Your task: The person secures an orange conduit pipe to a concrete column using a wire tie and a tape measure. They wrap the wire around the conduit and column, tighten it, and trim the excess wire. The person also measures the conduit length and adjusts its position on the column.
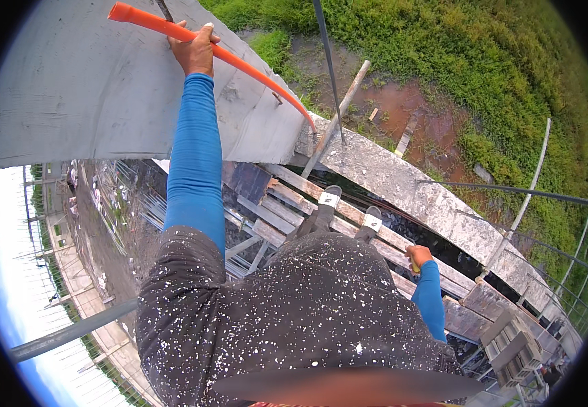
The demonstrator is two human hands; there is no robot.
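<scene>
My left hand (196, 53), at the end of a raised arm, is closed around a long orange plastic pipe (253, 71). The pipe lies against a grey concrete wall (90, 88). Its flared end is at the upper left, and it bends down to the right to the rough concrete ledge (375, 163). A thin dark rod (164, 9) sticks up beside the fingers. Low on the right, my right hand (418, 256) is curled near the planks. A bit of something yellow shows at its fingers, too small to name.
I stand on wooden scaffold planks (389, 251) beside the ledge, with a dark gap between them. Metal bars (511, 192) and poles (349, 95) cross on the right. Grey blocks (511, 346) are stacked at the lower right. Grass (483, 54) and muddy water lie below.
</scene>
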